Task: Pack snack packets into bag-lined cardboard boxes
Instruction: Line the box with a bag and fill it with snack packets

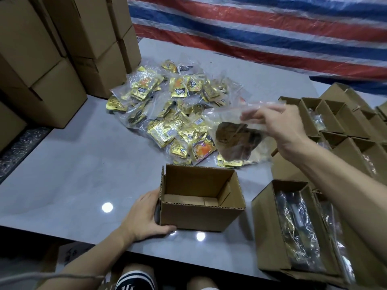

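Cardboard box [201,204] near the table's [73,164] front edge, gripped by left hand [144,214]; right hand [278,126] pinches a slick bag [236,141] that may slip.

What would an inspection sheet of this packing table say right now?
Surface: grey table, glossy, lamp reflections.
Job's things: open box empty, unlined; pile of gold snack packets behind it; filled boxes at right.
Clutter: nothing seen.
Grips: left hand holds the open box's side; right hand pinches a clear bag above the pile.
Cables: thin cord, bottom left.
Surroundings: stacked cartons, striped tarp.
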Action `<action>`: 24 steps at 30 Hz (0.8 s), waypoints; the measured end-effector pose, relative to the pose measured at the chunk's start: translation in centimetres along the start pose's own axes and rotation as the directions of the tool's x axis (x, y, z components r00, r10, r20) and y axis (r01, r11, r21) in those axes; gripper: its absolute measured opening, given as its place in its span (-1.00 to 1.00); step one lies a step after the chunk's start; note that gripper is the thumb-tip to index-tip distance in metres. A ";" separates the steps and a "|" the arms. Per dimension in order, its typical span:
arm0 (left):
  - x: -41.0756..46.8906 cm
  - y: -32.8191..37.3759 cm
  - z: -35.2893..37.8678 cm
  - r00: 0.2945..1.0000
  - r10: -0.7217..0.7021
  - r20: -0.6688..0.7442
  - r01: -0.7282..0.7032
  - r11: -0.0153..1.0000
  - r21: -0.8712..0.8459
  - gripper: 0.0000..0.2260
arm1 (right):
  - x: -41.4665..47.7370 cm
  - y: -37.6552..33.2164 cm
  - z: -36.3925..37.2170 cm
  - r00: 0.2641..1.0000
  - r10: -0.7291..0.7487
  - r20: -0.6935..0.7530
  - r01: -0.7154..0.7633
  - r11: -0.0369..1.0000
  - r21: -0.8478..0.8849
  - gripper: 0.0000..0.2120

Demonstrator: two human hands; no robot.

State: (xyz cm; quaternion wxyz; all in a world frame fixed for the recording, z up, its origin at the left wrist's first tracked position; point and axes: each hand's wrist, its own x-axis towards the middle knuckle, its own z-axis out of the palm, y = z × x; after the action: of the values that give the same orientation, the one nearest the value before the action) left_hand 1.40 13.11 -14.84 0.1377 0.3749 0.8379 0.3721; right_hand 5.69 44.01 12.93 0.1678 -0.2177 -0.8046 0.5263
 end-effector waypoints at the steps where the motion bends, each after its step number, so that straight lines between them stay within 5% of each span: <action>1: 0.0 0.1 -0.1 1.000 -0.007 0.005 0.007 1.000 -0.022 -0.23 | -0.2 -0.7 -0.1 1.000 0.007 -0.007 -0.007 0.999 0.053 -0.72; 11: 0.1 3.0 -2.3 0.992 -0.037 0.120 0.071 0.953 -0.295 -0.01 | -3.3 -5.9 0.2 0.990 -0.041 0.137 -0.012 0.930 0.366 -0.72; 15: 1.8 6.6 -6.4 0.976 -0.178 -0.128 0.090 0.857 -0.507 0.15 | -4.1 -6.4 0.2 0.983 -0.056 0.176 -0.024 0.906 0.423 -0.71; 20: 5.8 13.6 -13.7 0.940 0.052 -0.337 -0.250 0.776 -0.579 -0.37 | -4.4 -5.9 1.5 0.979 -0.019 0.202 -0.080 0.880 0.467 -0.67; 24: 7.5 17.8 -14.9 0.964 0.068 -0.256 -0.206 0.802 -0.561 -0.72 | -5.2 -4.1 2.8 0.979 0.012 0.204 -0.103 0.893 0.438 -0.62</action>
State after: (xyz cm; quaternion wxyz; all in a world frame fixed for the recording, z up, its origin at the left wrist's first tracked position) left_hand -1.91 18.72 8.64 0.1235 0.3302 0.6640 0.6594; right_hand 7.98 37.66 15.44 0.1174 -0.1443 -0.6682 0.7204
